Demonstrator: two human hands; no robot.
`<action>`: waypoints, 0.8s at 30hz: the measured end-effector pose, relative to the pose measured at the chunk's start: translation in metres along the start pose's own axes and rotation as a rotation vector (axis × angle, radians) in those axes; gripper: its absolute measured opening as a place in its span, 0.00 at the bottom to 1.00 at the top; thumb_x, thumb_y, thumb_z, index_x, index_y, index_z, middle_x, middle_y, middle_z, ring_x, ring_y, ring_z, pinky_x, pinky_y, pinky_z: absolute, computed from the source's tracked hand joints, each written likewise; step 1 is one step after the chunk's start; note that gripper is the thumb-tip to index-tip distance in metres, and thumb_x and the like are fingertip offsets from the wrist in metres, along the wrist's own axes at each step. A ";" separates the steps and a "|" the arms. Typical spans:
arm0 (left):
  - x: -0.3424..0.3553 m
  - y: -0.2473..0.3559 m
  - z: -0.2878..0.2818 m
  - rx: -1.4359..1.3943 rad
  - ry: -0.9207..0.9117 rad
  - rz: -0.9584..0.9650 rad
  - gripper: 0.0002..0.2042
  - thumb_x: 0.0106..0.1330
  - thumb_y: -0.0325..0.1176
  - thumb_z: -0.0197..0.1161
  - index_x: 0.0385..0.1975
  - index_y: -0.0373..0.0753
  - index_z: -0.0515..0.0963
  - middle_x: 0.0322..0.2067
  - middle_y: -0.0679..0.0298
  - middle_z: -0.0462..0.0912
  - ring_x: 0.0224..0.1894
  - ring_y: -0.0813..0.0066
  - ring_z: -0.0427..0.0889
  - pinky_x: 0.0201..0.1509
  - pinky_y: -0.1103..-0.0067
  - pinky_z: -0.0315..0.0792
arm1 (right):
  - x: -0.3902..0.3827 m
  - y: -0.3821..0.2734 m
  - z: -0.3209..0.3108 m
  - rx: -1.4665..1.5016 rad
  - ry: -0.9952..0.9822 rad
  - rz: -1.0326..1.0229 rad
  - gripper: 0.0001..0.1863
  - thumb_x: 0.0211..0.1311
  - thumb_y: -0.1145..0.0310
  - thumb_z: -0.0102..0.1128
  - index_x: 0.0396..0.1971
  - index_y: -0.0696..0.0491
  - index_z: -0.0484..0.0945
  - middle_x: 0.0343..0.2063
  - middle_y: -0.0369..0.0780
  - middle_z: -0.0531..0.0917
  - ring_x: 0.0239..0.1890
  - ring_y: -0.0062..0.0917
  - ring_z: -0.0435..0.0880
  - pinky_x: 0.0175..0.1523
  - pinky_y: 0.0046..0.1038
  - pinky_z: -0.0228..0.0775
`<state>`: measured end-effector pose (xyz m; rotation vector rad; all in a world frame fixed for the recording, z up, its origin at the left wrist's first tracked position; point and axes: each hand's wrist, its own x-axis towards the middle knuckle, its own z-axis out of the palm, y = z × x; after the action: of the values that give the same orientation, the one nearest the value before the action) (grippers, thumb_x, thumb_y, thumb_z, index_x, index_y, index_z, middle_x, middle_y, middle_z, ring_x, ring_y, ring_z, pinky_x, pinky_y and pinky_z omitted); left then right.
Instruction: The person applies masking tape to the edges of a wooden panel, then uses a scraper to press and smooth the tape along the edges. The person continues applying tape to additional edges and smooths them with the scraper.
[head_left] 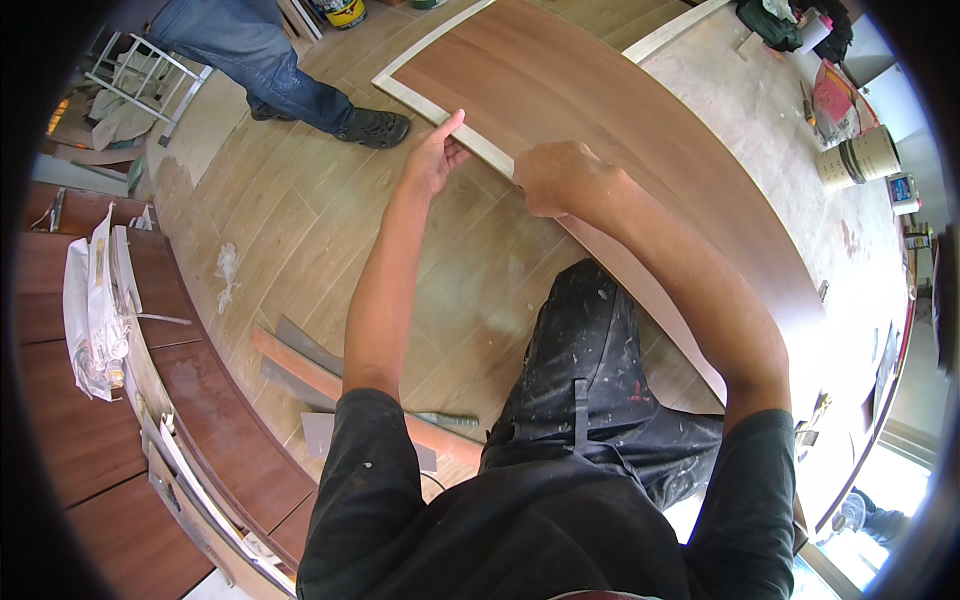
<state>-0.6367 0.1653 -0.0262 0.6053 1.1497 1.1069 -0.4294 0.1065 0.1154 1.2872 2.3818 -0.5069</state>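
A large brown wood-grain panel lies at a slant before me, with a pale strip along its near left edge and far end. My left hand grips that edge, thumb on top and fingers curled below. Farther right along the same edge, my right hand is closed in a fist with its knuckles up. Whatever is inside the fist is hidden. The panel's right part lies over a pale, dusty work table.
Another person's jeans-clad leg and dark shoe stand beyond my left hand, by a metal stepladder. Board strips lie on the floor at lower left, beside brown cabinet panels. A tub stands at the right.
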 end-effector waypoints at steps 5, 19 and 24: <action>0.001 -0.001 -0.001 -0.005 -0.012 0.006 0.19 0.67 0.47 0.74 0.49 0.44 0.80 0.41 0.68 0.85 0.43 0.77 0.84 0.48 0.77 0.80 | 0.001 -0.002 -0.003 -0.010 -0.028 0.005 0.15 0.49 0.77 0.61 0.39 0.61 0.88 0.35 0.50 0.90 0.39 0.43 0.91 0.41 0.41 0.83; 0.001 -0.001 0.000 -0.002 0.011 0.003 0.19 0.66 0.47 0.75 0.48 0.43 0.80 0.40 0.68 0.86 0.41 0.77 0.84 0.46 0.77 0.79 | -0.001 -0.003 -0.007 0.014 -0.044 0.029 0.16 0.50 0.78 0.60 0.40 0.62 0.88 0.36 0.51 0.89 0.40 0.44 0.91 0.43 0.42 0.83; -0.002 -0.008 0.000 -0.008 0.051 0.056 0.17 0.66 0.46 0.75 0.45 0.43 0.80 0.38 0.68 0.86 0.39 0.78 0.84 0.45 0.76 0.81 | 0.001 -0.004 -0.008 0.008 -0.050 0.027 0.17 0.51 0.77 0.60 0.42 0.61 0.87 0.37 0.51 0.89 0.42 0.43 0.91 0.44 0.41 0.83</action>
<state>-0.6340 0.1603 -0.0323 0.6091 1.1771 1.1798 -0.4343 0.1088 0.1223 1.2927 2.3206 -0.5349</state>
